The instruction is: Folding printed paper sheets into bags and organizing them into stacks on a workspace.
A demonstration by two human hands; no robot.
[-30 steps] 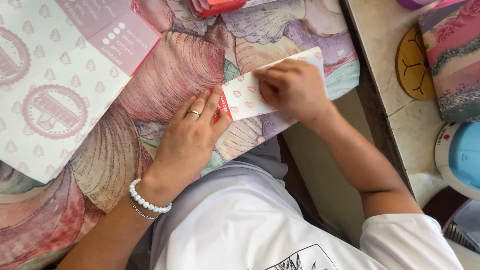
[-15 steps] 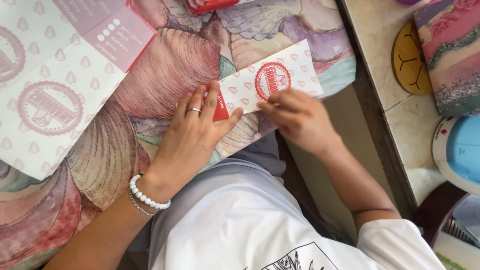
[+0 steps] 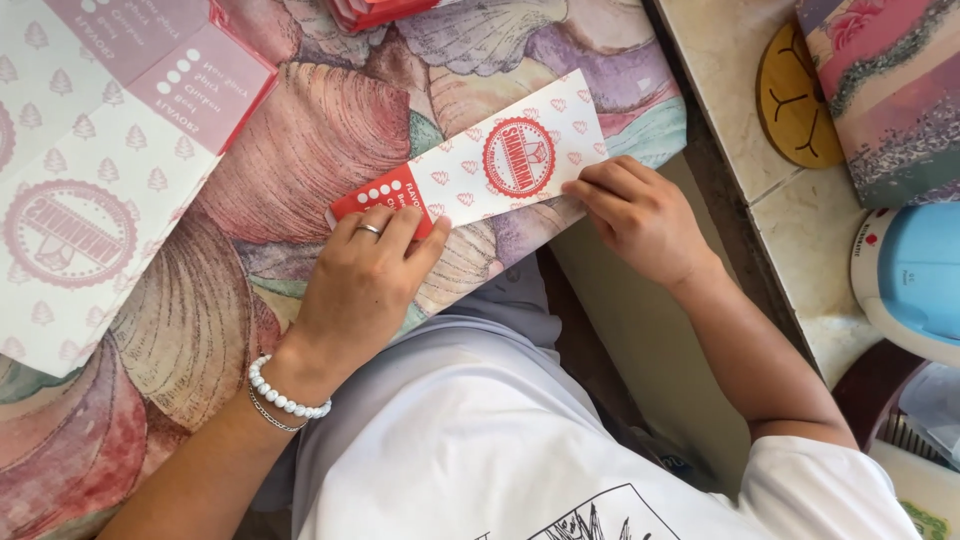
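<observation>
A long flat paper sleeve (image 3: 480, 170), white with small pink leaf marks, a red round stamp and a red end, lies slantwise on the shell-patterned cloth (image 3: 300, 140). My left hand (image 3: 365, 280), with a ring and a white bead bracelet, presses flat on the sleeve's red end. My right hand (image 3: 640, 215) pinches the sleeve's lower right edge with its fingertips.
A large unfolded sheet of the same printed paper (image 3: 90, 150) lies at the far left. A stack of red-edged paper (image 3: 385, 10) shows at the top. Right of the table are a tiled ledge (image 3: 740, 120), a round wooden coaster (image 3: 795, 100), a patterned cushion (image 3: 890, 90) and a blue-and-white appliance (image 3: 915, 280).
The sleeve has been unfolded and laid flat, now showing its red stamp. My right hand slid down off it to its lower right edge; my left hand stayed on the red end.
</observation>
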